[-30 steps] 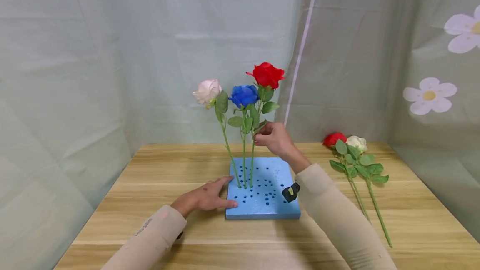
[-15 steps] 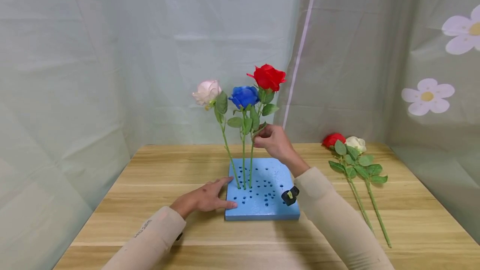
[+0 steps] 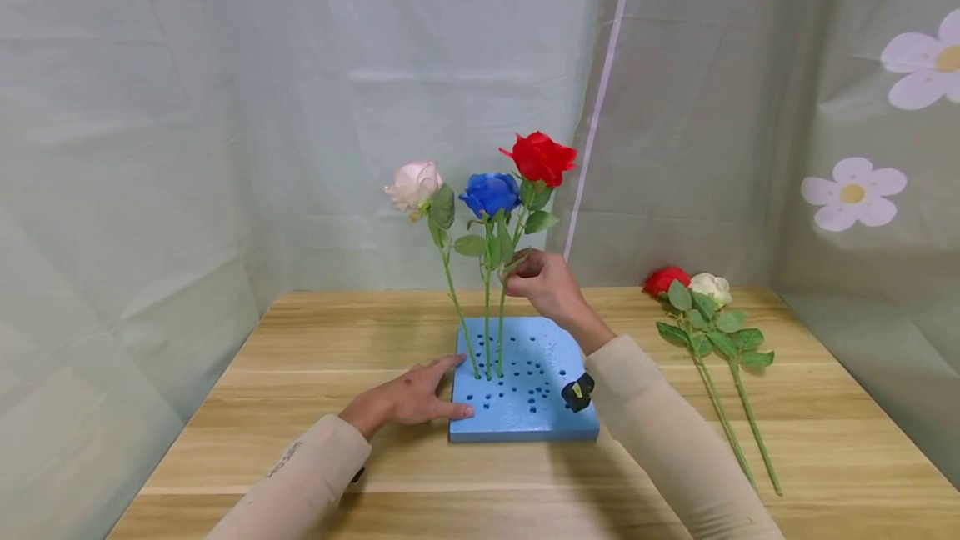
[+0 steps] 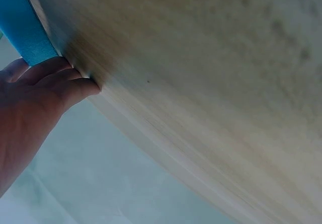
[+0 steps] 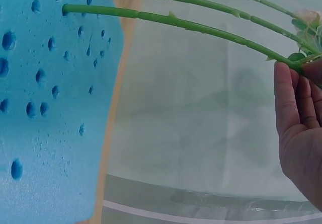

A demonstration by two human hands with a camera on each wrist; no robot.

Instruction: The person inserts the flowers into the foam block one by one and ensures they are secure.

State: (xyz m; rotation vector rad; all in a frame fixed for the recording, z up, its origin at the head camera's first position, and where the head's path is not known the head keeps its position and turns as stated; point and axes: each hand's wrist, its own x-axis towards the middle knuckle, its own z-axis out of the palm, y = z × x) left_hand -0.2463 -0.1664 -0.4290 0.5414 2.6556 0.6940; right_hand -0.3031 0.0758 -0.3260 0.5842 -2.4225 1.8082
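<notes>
A blue foam block (image 3: 551, 423) full of holes lies on the wooden table (image 3: 300, 407). Three roses stand in it: pink (image 3: 415, 183), blue (image 3: 489, 192) and red (image 3: 542, 158). My right hand (image 3: 546, 283) pinches the red rose's stem (image 5: 191, 26) below its leaves, fingers curled round it. My left hand (image 3: 411, 395) lies flat on the table and presses straight fingers against the block's left edge (image 4: 27, 35). The stems enter holes near the block's front left.
A red rose (image 3: 667, 279) and a white rose (image 3: 712, 286) lie on the table at the right, stems toward me. Pale green curtains close in the back and sides; the right one has printed flowers (image 3: 853, 191).
The red rose has sunk slightly and tilted right as my right hand moved down a little on its stem. The left hand stays put.
</notes>
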